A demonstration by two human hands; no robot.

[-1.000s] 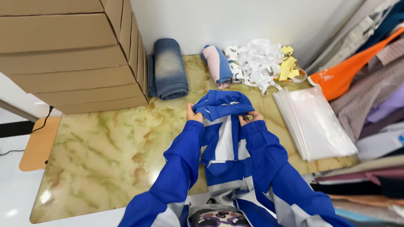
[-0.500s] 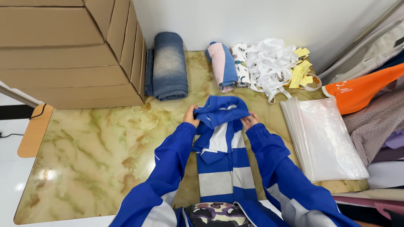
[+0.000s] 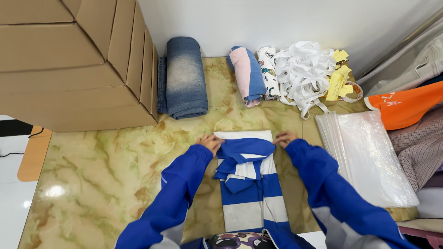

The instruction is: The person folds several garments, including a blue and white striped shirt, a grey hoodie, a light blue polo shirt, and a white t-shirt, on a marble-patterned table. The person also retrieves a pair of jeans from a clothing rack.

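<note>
since the earlier frame: blue and white striped garment [image 3: 247, 184] lowered from a raised bunch onto the marble tabletop [image 3: 106, 175], hands moved apart to its far corners. left hand [image 3: 211, 142] pressed flat on the far left corner, right hand [image 3: 284, 138] on the far right corner, both open-palmed, not clenched. garment laid lengthwise at near centre, a blue fold draped across its far part. far left: stacked cardboard boxes [image 3: 69, 60]. beside them a rolled denim piece [image 3: 186, 76], then a pink and blue roll [image 3: 246, 74], a printed roll [image 3: 267, 69], a tangle of white strips [image 3: 302, 67] and yellow tags [image 3: 337, 78]. right: clear plastic bags [image 3: 369, 157], an orange cloth [image 3: 406, 108].
</note>
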